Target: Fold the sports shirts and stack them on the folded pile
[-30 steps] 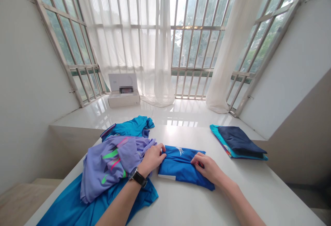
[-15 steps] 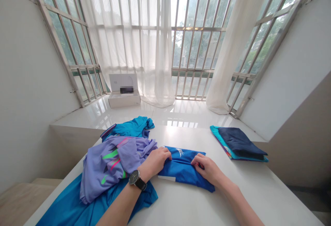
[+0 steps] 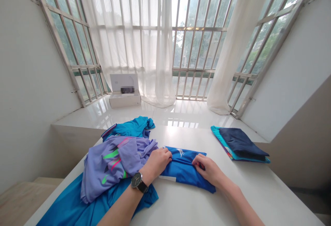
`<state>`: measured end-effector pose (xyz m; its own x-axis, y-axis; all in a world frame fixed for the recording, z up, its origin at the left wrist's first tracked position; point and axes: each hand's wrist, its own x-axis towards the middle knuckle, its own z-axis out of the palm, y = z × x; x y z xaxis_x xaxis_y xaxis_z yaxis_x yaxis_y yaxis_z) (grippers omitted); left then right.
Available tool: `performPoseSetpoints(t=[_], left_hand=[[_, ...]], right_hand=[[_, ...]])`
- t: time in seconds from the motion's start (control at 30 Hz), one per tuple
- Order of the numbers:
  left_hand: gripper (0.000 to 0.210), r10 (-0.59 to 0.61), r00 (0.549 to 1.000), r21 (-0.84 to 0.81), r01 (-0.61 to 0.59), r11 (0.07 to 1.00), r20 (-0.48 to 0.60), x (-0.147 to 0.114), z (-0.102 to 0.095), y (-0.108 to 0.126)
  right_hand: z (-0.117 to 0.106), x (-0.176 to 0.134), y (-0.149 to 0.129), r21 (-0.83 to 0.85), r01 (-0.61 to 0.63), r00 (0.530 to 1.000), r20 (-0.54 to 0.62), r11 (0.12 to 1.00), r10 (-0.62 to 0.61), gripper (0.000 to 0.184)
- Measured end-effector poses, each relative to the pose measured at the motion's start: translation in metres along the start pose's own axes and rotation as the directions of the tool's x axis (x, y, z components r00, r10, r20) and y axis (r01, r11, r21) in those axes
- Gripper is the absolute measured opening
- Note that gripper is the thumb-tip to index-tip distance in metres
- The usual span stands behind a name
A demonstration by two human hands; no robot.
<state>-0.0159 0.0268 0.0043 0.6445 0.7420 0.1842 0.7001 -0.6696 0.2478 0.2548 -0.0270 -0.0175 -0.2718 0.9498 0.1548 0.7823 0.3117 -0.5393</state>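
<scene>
A folded blue garment (image 3: pixel 184 171) with a white bird-like logo and a white strip lies on the white table. My left hand (image 3: pixel 158 162), with a black watch on its wrist, is closed on the garment's left part, fingertips pinching the cloth. At its right part my right hand (image 3: pixel 205 166) grips the same garment between thumb and curled fingers. A crease runs across the cloth from one hand to the other. Against my left forearm rests a crumpled purple shirt (image 3: pixel 103 160) with green and pink print.
Beneath the purple shirt spreads a teal garment (image 3: pixel 69 202). More teal clothing (image 3: pixel 133 126) is heaped behind it. A folded stack (image 3: pixel 239 142), navy on top, sits at the table's right edge. An open white box (image 3: pixel 124 101) stands on the sill before the curtain (image 3: pixel 162 81).
</scene>
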Motion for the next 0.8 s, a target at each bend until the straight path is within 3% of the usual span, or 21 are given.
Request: performPoseSetpoints(t=[0.27, 0.8], left_hand=[[0.017, 0.017, 1.0, 0.053, -0.016, 0.998, -0.018, -0.0021, 0.0025, -0.0009], [0.018, -0.004, 1.0, -0.009, 0.004, 1.0, -0.004, -0.0069, -0.0032, 0.0003]], right_hand=[[-0.0001, -0.0001, -0.0001, 0.0, 0.003, 1.0, 0.0, 1.0, -0.003, 0.019], [-0.0004, -0.0001, -0.0008, -0.001, 0.007, 1.0, -0.008, 1.0, -0.007, 0.018]])
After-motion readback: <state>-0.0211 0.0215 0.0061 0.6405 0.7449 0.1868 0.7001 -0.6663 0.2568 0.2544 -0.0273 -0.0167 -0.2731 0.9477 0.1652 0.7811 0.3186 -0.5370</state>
